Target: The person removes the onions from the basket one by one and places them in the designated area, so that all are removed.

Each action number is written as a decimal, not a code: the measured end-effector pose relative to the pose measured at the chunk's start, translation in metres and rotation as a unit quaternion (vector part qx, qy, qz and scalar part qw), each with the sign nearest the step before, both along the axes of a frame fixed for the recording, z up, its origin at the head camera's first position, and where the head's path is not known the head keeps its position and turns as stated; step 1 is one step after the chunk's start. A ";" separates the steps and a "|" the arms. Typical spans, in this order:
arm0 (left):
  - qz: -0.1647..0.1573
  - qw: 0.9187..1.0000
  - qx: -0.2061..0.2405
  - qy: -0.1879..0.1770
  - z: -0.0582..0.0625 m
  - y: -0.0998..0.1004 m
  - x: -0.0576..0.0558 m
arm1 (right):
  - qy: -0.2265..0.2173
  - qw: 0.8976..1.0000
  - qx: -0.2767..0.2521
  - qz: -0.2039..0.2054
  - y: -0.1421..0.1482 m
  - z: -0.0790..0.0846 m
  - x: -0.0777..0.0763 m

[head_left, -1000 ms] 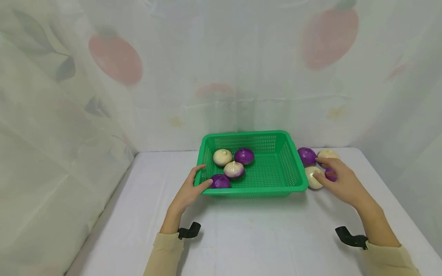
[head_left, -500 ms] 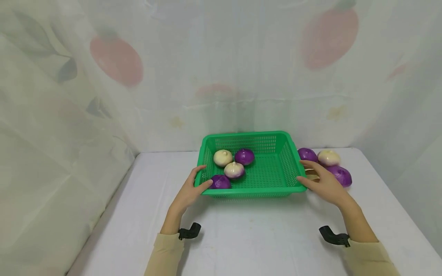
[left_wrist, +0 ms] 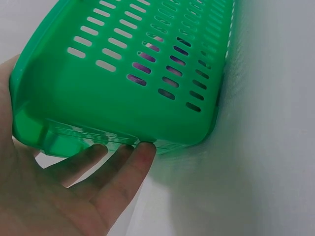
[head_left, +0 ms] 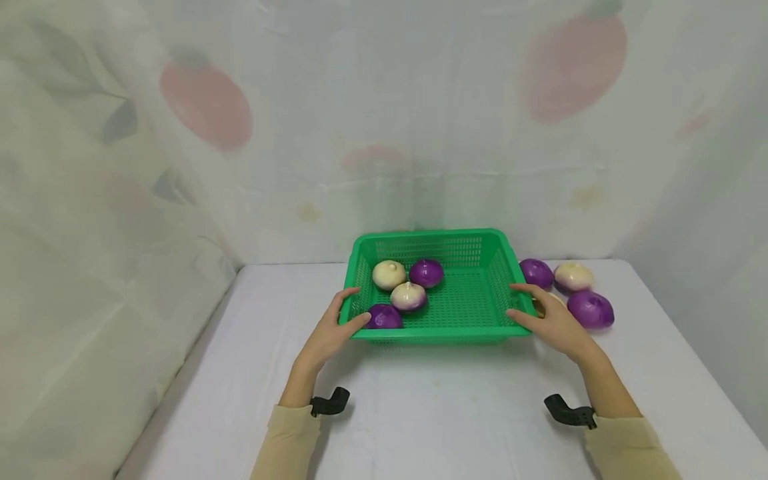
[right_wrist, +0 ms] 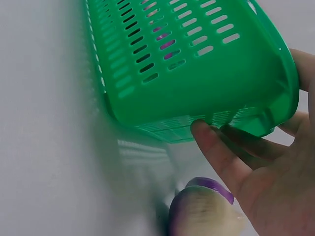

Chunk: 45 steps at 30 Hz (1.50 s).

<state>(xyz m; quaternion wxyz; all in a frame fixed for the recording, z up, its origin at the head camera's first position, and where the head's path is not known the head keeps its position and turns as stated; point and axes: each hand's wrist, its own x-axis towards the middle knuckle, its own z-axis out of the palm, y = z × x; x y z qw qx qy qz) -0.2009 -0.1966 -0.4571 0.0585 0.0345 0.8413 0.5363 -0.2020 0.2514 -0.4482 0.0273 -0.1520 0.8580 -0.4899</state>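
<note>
A green plastic basket (head_left: 438,331) with slotted walls stands near the back of the table. My left hand (head_left: 327,331) grips its left front corner, thumb over the rim and the other fingers against the outer end wall (left_wrist: 98,93). At the opposite end my right hand (head_left: 555,325) holds the rim the same way, fingertips under the lip in the right wrist view. Inside the basket, towards the left, are a white onion (head_left: 389,275), a purple onion (head_left: 427,273), a white-and-purple onion (head_left: 409,297) and another purple onion (head_left: 384,317), partly behind the front rim.
Just right of the basket, more onions lie on the white-covered table (head_left: 432,407): two purple onions (head_left: 591,310), a pale onion (head_left: 573,277) and another pale one partly hidden behind my right hand. A patterned curtain (head_left: 420,133) hangs close behind the basket.
My right hand has moved left from the onions beside the basket to its right rim and taken hold there. The left hand and the basket look unmoved.
</note>
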 end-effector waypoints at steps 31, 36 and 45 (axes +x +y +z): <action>-0.026 0.998 -0.060 0.011 0.008 -0.006 0.001 | -0.029 0.997 -0.072 0.004 0.000 -0.009 -0.001; -0.047 0.989 -0.135 0.042 0.020 -0.003 0.001 | -0.027 0.998 -0.062 -0.001 0.002 -0.007 -0.001; -0.046 0.934 -0.325 0.139 0.049 0.007 0.007 | -0.029 0.997 -0.066 -0.003 0.003 -0.007 0.000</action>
